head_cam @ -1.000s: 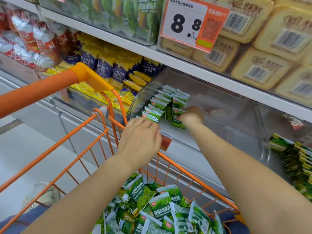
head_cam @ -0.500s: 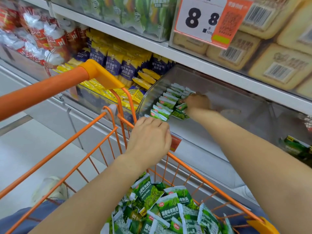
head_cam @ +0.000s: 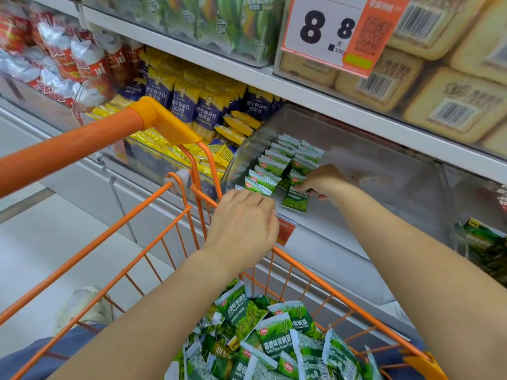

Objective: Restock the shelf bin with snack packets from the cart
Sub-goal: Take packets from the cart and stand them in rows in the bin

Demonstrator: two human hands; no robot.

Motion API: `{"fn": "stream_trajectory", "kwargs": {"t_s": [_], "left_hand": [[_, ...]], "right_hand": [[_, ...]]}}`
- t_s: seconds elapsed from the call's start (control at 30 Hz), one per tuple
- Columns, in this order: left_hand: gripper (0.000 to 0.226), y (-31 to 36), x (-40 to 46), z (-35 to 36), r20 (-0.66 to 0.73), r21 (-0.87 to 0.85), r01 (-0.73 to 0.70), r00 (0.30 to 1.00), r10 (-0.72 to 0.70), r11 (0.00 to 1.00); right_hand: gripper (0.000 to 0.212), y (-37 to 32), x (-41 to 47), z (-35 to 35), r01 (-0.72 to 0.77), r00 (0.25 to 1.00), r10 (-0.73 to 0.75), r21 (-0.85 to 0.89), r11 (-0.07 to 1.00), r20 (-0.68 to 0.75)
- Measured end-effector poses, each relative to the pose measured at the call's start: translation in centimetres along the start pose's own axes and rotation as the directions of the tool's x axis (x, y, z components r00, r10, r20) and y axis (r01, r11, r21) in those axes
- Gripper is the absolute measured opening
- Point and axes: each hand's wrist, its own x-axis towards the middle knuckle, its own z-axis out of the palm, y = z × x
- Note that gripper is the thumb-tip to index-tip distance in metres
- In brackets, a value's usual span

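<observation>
Landmark: the clear shelf bin, with everything below placed against it.
Right hand: the right hand was inside the bin at its front left, fingers pinching the top edge of one green packet.
Change: half a second before, that hand was tucked in among the rows; now it had drawn back toward the bin's front, and the packet lay flat, alone, just in front of the second row.
Filed rows: two rows of standing packets ran along the bin's left wall, front to back.
Left hand: the left hand stayed just outside the bin's front lip, fingers curled down over the cart rim; whether it held anything I could not tell.
Supply: a heap of cart packets lay well below and in front of the bin.
Meaning: the second row probably gained one more packet once this one was stood up; most of the bin was bare, so restocking looked barely begun.
</observation>
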Motion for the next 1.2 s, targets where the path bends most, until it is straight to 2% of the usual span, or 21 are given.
{"fn": "stream_trajectory", "kwargs": {"t_s": [0.07,0.23,0.3,0.4,0.47,0.53,0.63,0.77,0.97,1.1,1.2], "left_hand": [[0.040,0.0,0.0,0.0,-0.002,0.001,0.000,1.000,0.000,1.000],[0.040,0.0,0.0,0.1,0.008,-0.002,-0.001,1.000,0.001,1.000],[0.040,-0.1,0.0,0.1,0.012,-0.004,0.002,1.000,-0.002,1.000],[0.040,-0.1,0.1,0.2,0.012,-0.003,0.003,1.000,-0.003,1.000],[0.040,-0.1,0.1,0.2,0.012,-0.001,0.001,1.000,-0.001,1.000],[0.039,-0.1,0.1,0.2,0.016,0.002,0.000,1.000,0.000,1.000],[0.039,-0.1,0.0,0.1,0.029,0.005,0.002,1.000,-0.002,1.000],[0.039,-0.1,0.1,0.1,0.040,0.002,0.002,0.999,-0.002,1.000],[0.038,-0.1,0.1,0.1,0.055,-0.003,0.004,0.998,-0.004,1.000],[0.038,-0.2,0.1,0.2,0.051,-0.005,0.005,0.999,-0.005,1.000],[0.038,-0.3,0.1,0.3,0.061,0.002,0.011,0.998,-0.011,1.000]], "right_hand": [[0.045,-0.2,0.5,0.6,-0.027,1.000,0.027,0.090,0.996,-0.006],[0.036,0.0,1.8,2.1,-0.055,0.986,0.108,0.364,0.930,-0.126],[0.036,0.4,1.9,3.0,-0.036,0.986,0.099,0.413,0.910,-0.132],[0.073,1.1,1.7,3.9,-0.017,0.991,0.078,0.488,0.873,-0.105],[0.083,1.3,1.8,3.9,-0.037,0.992,0.095,0.515,0.857,-0.087],[0.080,1.7,1.9,3.9,-0.086,0.994,0.109,0.451,0.888,-0.025],[0.060,1.9,1.7,4.3,-0.094,0.995,0.087,0.241,0.966,0.041],[0.072,2.1,1.9,4.7,-0.026,0.999,0.030,0.121,0.992,-0.030],[0.063,1.9,2.7,4.6,0.028,0.986,-0.031,-0.017,0.999,-0.161],[0.064,1.7,2.6,4.8,0.043,0.984,-0.072,-0.174,0.984,-0.163],[0.055,1.7,2.5,4.8,0.046,0.988,-0.065,-0.131,0.990,-0.141]]}}
